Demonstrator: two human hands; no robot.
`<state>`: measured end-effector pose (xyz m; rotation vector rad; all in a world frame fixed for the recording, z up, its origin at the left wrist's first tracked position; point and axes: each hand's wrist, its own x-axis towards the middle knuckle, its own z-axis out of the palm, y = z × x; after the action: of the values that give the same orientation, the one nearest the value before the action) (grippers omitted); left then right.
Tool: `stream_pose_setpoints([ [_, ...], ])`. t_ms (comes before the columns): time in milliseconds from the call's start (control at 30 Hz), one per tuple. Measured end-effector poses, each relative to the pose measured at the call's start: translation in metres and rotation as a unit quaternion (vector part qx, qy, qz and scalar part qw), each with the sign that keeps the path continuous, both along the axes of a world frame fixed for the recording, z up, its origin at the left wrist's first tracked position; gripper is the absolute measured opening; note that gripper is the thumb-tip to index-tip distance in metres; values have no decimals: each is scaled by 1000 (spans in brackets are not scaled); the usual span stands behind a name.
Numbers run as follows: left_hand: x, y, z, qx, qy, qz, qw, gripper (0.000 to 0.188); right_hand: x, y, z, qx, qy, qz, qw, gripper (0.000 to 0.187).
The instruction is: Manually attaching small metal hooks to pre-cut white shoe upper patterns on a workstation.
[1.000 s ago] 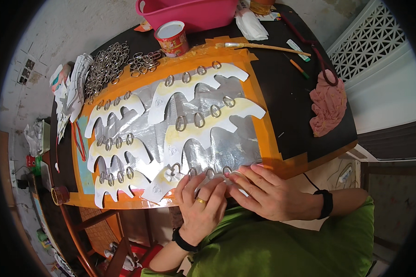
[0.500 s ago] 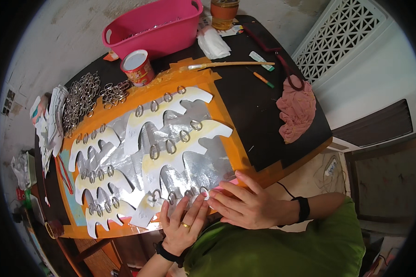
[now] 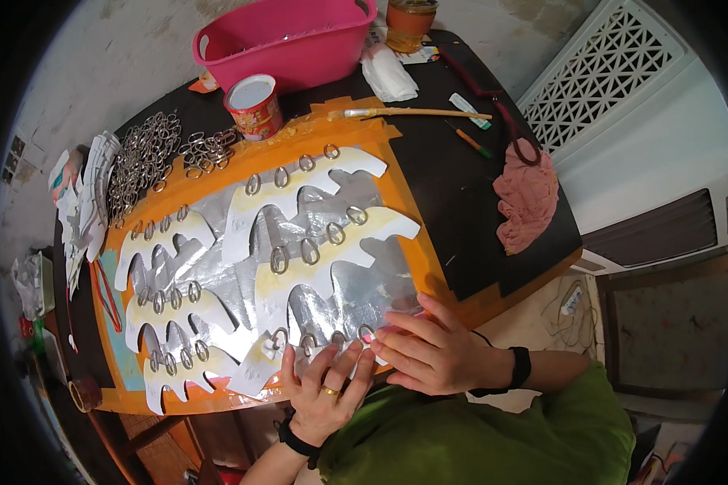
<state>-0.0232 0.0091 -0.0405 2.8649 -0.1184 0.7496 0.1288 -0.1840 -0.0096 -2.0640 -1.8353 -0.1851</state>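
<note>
White cutout (image 3: 255, 369) with metal rings (image 3: 280, 335), lower centre

Ring pile (image 3: 141, 162), upper left. Cutout at lower centre of frame, rings along upper edge. Left hand (image 3: 325, 392), lower centre: fingers bent, slightly parted, tips on cutout; can't tell if gripping. Right hand (image 3: 429, 352), just right: fingers nearly straight, tips at cutout's right end, hold unclear. Pink cloth (image 3: 524, 202), right.

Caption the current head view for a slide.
Left hand and right hand side by side at a white cut-out bearing metal rings, along the black table's near edge.
</note>
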Motion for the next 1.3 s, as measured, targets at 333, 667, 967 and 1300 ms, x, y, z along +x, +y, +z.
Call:
stream_pose_setpoints([
  [333,4,0,1,-7,-7,2,1000,35,152,-98,-8,23,-25,-472,881,71],
  [667,3,1,2,-39,-5,-14,999,37,195,-126,4,47,-37,-350,935,50],
  [967,6,0,2,-45,-23,-19,999,37,61,-27,23,15,-31,-102,994,44],
  [1300,3,-1,2,-45,-28,-19,998,47,-5,30,19,78,162,-154,972,21],
])
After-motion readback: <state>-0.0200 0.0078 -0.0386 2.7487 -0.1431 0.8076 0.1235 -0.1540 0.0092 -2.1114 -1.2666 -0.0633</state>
